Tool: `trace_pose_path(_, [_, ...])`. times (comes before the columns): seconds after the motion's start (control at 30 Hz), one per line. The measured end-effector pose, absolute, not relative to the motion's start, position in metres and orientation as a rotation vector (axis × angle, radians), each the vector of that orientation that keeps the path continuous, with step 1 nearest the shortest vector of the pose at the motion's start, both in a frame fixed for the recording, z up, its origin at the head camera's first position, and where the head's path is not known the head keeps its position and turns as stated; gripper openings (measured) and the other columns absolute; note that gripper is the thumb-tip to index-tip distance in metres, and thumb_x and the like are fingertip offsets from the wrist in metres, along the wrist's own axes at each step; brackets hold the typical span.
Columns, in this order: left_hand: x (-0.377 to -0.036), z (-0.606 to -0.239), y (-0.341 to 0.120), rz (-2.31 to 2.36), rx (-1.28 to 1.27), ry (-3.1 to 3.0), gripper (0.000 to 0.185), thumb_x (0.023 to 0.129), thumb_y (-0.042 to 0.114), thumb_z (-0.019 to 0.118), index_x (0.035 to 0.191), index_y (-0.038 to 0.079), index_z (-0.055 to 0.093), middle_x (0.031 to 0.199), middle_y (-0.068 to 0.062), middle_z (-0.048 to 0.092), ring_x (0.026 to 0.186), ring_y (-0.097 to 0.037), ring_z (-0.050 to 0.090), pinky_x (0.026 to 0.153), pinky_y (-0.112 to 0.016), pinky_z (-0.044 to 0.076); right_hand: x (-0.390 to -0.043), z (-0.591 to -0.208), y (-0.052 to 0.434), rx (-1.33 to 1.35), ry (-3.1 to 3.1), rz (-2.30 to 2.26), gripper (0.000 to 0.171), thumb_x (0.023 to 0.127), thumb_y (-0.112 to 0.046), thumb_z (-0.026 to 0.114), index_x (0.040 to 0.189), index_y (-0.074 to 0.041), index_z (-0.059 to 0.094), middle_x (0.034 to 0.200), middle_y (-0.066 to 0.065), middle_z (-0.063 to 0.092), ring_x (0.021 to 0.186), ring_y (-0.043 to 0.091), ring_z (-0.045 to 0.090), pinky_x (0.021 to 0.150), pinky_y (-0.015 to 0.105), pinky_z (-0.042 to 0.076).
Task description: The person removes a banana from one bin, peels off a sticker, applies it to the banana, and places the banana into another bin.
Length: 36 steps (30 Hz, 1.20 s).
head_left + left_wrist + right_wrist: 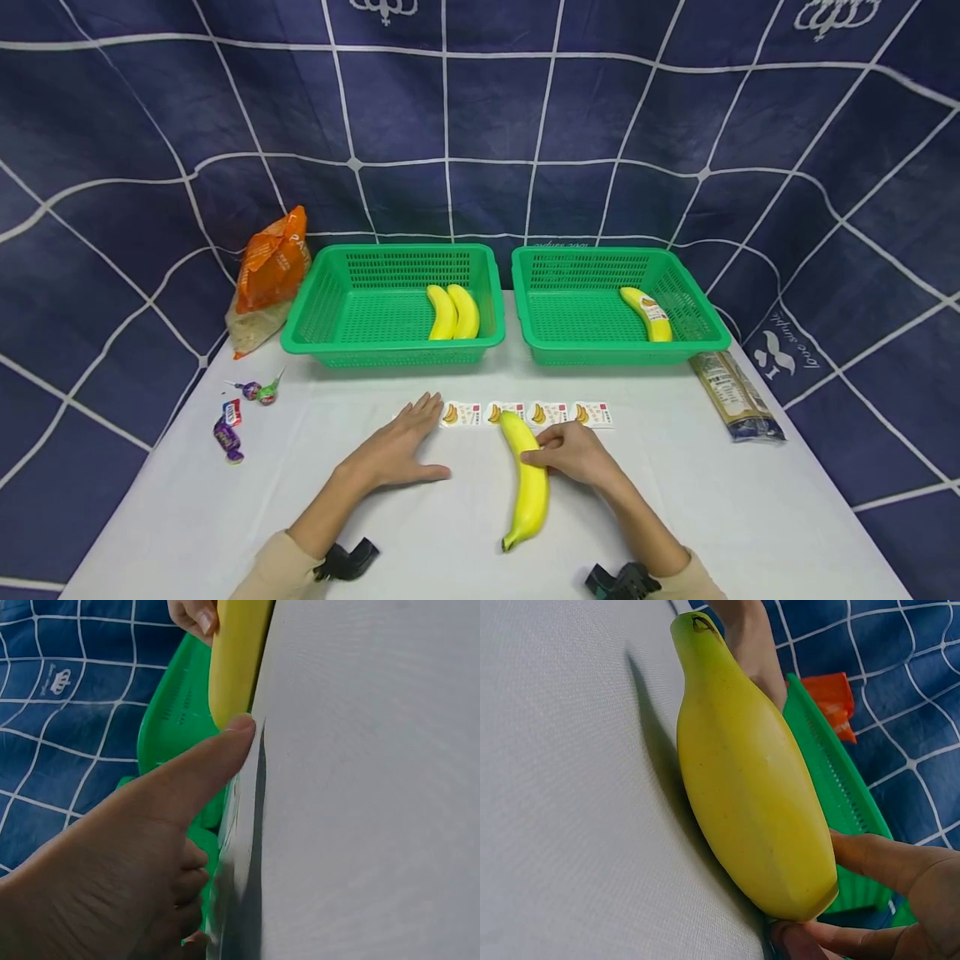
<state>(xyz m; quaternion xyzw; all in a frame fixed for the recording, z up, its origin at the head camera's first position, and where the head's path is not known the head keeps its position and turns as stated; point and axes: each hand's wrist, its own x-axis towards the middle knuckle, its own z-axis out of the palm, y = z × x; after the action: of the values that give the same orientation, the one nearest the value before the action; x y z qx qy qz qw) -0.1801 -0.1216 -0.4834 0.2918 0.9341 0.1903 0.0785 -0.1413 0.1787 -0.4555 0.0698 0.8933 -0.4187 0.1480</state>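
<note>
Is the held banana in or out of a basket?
Out: the right hand holds the banana in front of both green baskets.

Lollipops (267, 394) lie beside wrapped sweets (227, 438) — orange bag (273, 262) behind.

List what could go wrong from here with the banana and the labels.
1. In the head view, the tip of the banana overlaps the label strip; if they touch, it might drag or crease a label.
2. The right hand grips the banana away from its stem end, so it could swivel or slip.
3. The left hand has its fingertips at the strip's left end; a nudge might skew it.
</note>
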Motion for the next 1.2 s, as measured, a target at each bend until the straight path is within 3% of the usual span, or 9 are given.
trace_pose_path(0.3, [-0.182, -0.488, -0.119, 0.526, 0.823, 2.805, 0.107, 0.077, 0.067, 0.068, 0.149, -0.003, 0.032, 0.160, -0.018, 0.024, 0.150, -0.031, 0.021, 0.121, -0.046, 0.024, -0.144, -0.456, 0.179, 0.206, 2.591, -1.177, 0.049, 0.071, -0.037, 0.085, 0.102, -0.002, 0.070, 0.080, 0.003, 0.069, 0.068, 0.012, 0.063, 0.059, 0.024, 0.052])
trace_pose_path(0.8, [-0.181, -0.488, -0.122, 0.537, 0.763, 2.763, 0.110, 0.075, 0.070, 0.067, 0.151, 0.000, 0.029, 0.162, -0.012, 0.019, 0.151, -0.027, 0.018, 0.122, -0.044, 0.022, -0.141, -0.451, 0.176, 0.223, 2.628, -1.093, 0.048, 0.071, -0.040, 0.085, 0.101, -0.005, 0.071, 0.080, 0.001, 0.069, 0.070, 0.012, 0.061, 0.061, 0.025, 0.049])
trace_pose_path(1.2, [-0.182, -0.486, -0.121, 0.554, 0.752, 2.750, 0.110, 0.074, 0.068, 0.070, 0.151, 0.001, 0.030, 0.163, -0.012, 0.019, 0.151, -0.027, 0.018, 0.122, -0.045, 0.022, -0.167, -0.413, 0.158, -0.006, 2.810, -0.962, 0.047, 0.071, -0.033, 0.086, 0.105, -0.005, 0.073, 0.081, -0.002, 0.068, 0.075, 0.011, 0.059, 0.065, 0.025, 0.049])
